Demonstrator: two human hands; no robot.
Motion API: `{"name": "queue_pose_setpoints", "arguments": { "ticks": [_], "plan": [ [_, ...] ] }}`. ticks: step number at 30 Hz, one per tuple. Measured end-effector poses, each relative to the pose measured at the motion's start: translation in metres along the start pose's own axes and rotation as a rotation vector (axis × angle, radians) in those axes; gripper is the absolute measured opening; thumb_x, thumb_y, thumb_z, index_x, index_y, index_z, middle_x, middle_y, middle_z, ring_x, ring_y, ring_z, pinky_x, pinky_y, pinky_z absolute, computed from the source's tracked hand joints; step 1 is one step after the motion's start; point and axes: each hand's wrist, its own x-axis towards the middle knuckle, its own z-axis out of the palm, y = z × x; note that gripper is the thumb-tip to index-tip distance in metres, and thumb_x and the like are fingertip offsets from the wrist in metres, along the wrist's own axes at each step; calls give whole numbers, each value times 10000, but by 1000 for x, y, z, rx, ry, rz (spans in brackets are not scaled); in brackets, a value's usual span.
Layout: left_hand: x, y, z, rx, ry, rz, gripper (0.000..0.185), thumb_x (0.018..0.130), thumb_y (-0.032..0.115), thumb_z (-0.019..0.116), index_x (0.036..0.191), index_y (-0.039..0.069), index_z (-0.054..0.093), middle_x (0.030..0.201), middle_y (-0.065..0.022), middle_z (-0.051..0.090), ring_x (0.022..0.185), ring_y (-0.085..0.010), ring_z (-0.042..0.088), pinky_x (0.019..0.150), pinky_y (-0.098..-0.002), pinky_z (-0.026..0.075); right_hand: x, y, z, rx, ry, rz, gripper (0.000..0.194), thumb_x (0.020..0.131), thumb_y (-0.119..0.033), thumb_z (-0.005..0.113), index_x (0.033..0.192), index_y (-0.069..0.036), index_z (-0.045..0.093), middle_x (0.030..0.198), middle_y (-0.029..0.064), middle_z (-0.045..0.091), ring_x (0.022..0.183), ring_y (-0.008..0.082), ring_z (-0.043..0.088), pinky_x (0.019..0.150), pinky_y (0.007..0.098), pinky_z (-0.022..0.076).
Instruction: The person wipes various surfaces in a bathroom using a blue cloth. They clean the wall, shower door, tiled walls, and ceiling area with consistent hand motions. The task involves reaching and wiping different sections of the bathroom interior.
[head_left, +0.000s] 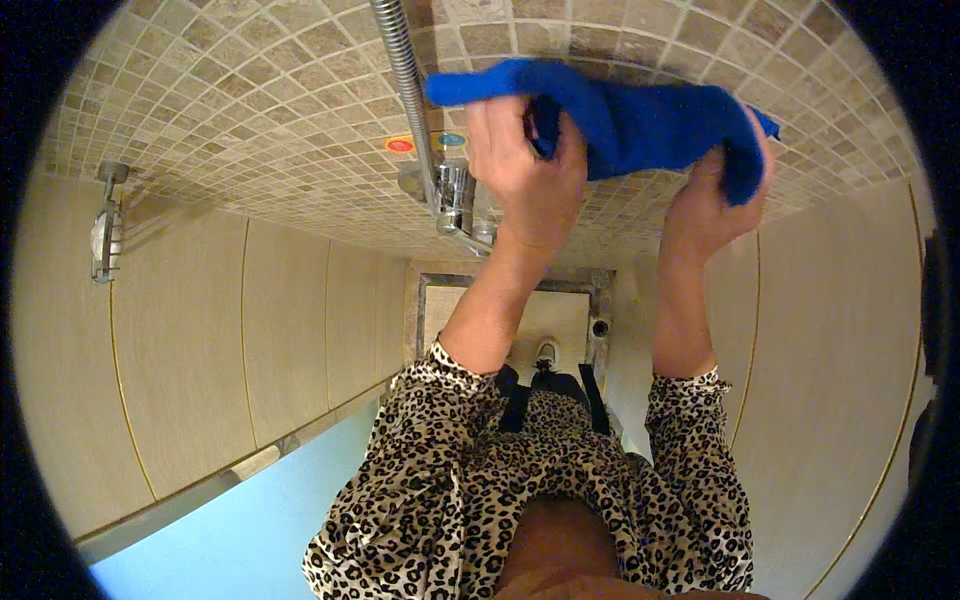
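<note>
A blue cloth (637, 124) stretches between my two hands, in front of the mosaic-tiled wall. My left hand (529, 165) grips its left part, with the fingers curled into the folds and a loose end pointing left. The cloth's right end is held by my right hand (716, 199), whose thumb lies over the fabric. Just left of my left hand are a chrome shower mixer tap (454, 195) and a ribbed metal shower hose (405, 67). Whether the cloth touches the tiles cannot be told.
A metal soap rack (107, 240) with a white item projects from the left panelled wall (180, 322). Another panelled wall (825, 337) stands at the right. Below lies a ribbed shower floor (559, 315) with a dark round hole (600, 328) beside it and a shoe (547, 351) on it.
</note>
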Motion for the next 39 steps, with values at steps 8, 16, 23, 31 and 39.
{"name": "queue_pose_setpoints", "arguments": {
  "ticks": [8,16,23,31,39],
  "plan": [
    [-99,-69,4,38,-243,-305,364,623,87,696,946,42,532,812,-152,572,728,-386,544,609,-407,445,-84,43,13,-346,-561,-176,324,658,-138,657,980,-105,631,848,157,600,808,357,576,730,434,459],
    [-216,-109,4,219,-477,-796,352,709,48,612,1041,1,507,897,-234,606,834,-439,575,678,-452,468,-170,84,-10,-251,-728,234,370,593,19,621,953,-64,593,894,154,596,833,352,577,711,395,472],
    [-100,-50,0,-147,-278,-637,333,740,55,625,1039,-20,500,878,-184,609,774,-339,604,713,-378,477,-82,31,21,35,-351,314,374,604,97,551,948,-47,574,925,122,617,919,260,597,820,339,449],
    [90,50,22,-360,17,6,307,738,5,630,1021,1,511,774,-63,580,645,-98,538,569,-212,446,120,-51,93,206,47,-503,280,691,7,572,968,-20,596,792,122,581,700,253,573,627,335,460],
    [54,40,20,-39,-112,55,456,622,44,690,1055,58,549,691,-41,546,549,-108,519,539,-245,455,63,-5,61,-150,-90,-375,237,712,-160,675,926,-86,607,890,71,649,759,283,622,757,405,465]
  ]
}}
